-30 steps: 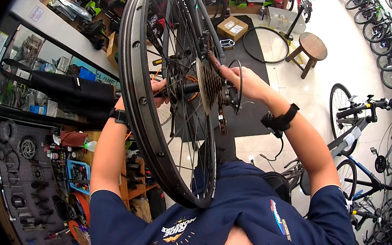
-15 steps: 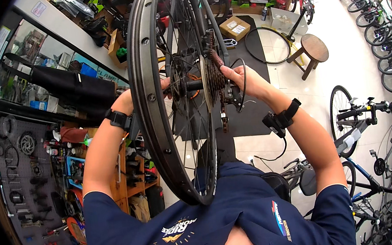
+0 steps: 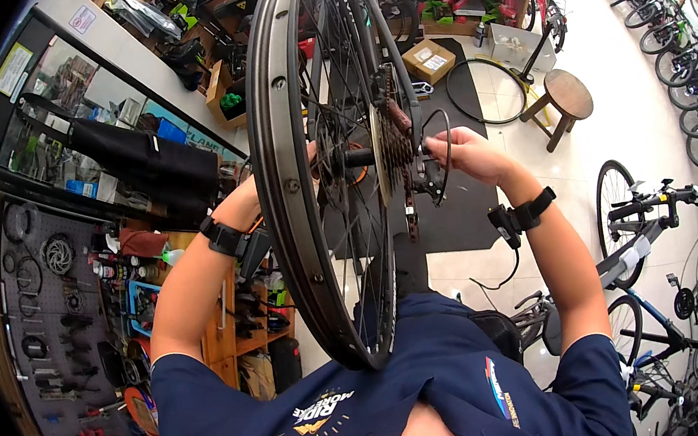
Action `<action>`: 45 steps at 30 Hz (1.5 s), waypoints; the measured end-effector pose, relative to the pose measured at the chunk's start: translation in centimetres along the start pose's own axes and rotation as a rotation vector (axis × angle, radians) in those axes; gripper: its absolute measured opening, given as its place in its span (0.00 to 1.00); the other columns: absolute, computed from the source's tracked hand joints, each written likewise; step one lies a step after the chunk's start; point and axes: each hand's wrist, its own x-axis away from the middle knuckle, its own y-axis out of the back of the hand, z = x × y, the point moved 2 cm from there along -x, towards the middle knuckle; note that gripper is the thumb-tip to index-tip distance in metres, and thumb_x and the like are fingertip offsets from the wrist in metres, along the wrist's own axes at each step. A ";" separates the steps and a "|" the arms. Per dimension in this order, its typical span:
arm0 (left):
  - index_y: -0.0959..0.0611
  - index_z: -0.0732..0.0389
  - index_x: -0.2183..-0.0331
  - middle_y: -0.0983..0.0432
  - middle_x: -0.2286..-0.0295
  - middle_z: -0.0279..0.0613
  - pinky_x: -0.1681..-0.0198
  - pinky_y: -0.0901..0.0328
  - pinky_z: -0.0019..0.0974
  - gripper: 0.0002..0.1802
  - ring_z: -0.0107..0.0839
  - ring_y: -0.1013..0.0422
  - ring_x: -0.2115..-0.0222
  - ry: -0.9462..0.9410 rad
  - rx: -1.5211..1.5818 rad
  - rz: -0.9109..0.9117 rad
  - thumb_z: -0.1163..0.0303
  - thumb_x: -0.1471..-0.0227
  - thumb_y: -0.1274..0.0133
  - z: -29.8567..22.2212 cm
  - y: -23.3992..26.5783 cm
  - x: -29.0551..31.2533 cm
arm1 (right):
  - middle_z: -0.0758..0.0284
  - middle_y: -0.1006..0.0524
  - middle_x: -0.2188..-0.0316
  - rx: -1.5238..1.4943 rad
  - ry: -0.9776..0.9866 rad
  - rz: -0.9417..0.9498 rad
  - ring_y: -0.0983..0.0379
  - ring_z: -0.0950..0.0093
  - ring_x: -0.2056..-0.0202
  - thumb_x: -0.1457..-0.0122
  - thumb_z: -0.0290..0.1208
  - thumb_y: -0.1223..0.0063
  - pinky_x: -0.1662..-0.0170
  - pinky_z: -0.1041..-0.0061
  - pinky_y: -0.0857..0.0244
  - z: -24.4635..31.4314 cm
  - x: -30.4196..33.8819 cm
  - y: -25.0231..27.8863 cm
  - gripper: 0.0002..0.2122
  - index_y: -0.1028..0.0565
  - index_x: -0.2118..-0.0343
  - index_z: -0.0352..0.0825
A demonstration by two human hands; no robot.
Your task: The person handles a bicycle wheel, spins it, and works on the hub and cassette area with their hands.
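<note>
A bicycle wheel with a bare dark rim [image 3: 285,182] stands upright in front of my chest, at the rear of a grey bike frame [image 3: 389,34]. Its cassette [image 3: 398,147] faces right, with a chain [image 3: 410,215] hanging below and a rear derailleur [image 3: 427,189] alongside. My right hand [image 3: 474,155] has its thumb and fingers pinched together by the axle end, close to the looped black cable [image 3: 446,129]; what they grip is too small to make out. My left hand [image 3: 311,151] reaches behind the rim toward the hub's left side, its fingers mostly hidden.
A wooden stool [image 3: 567,95], a loose tyre [image 3: 486,91] and a cardboard box [image 3: 429,62] stand beyond the dark mat [image 3: 462,213]. Parked bikes line the right side. A tool pegboard [image 3: 57,323] and a glass display case [image 3: 74,104] are on the left.
My right hand has drawn back from the reddish-brown piece beside the cassette to the axle end. The whole view has shifted slightly, moving the wheel right in the picture.
</note>
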 end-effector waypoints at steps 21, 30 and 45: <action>0.23 0.57 0.74 0.46 0.86 0.22 0.81 0.57 0.29 0.23 0.18 0.54 0.86 -0.001 -0.009 0.055 0.53 0.31 0.55 1.4 1.9 -2.0 | 0.70 0.26 0.74 0.333 0.442 -0.201 0.33 0.80 0.69 0.32 0.34 0.47 0.63 0.75 0.35 -0.4 1.3 -1.7 0.12 0.26 0.66 0.28; 0.23 0.58 0.75 0.42 0.87 0.25 0.81 0.54 0.30 0.24 0.19 0.52 0.86 0.028 -0.028 0.198 0.53 0.30 0.57 1.4 2.9 -2.9 | 0.59 0.28 0.74 0.561 0.657 -0.269 0.33 0.66 0.70 0.32 0.33 0.49 0.62 0.70 0.35 0.5 1.7 -1.9 0.11 0.29 0.66 0.28; 0.24 0.58 0.75 0.43 0.86 0.25 0.78 0.53 0.27 0.26 0.21 0.49 0.84 0.072 0.188 0.237 0.46 0.36 0.50 2.5 1.8 -3.1 | 0.52 0.28 0.70 0.636 0.579 -0.252 0.30 0.53 0.66 0.34 0.28 0.50 0.61 0.61 0.34 0.4 1.4 -1.7 0.06 0.28 0.64 0.29</action>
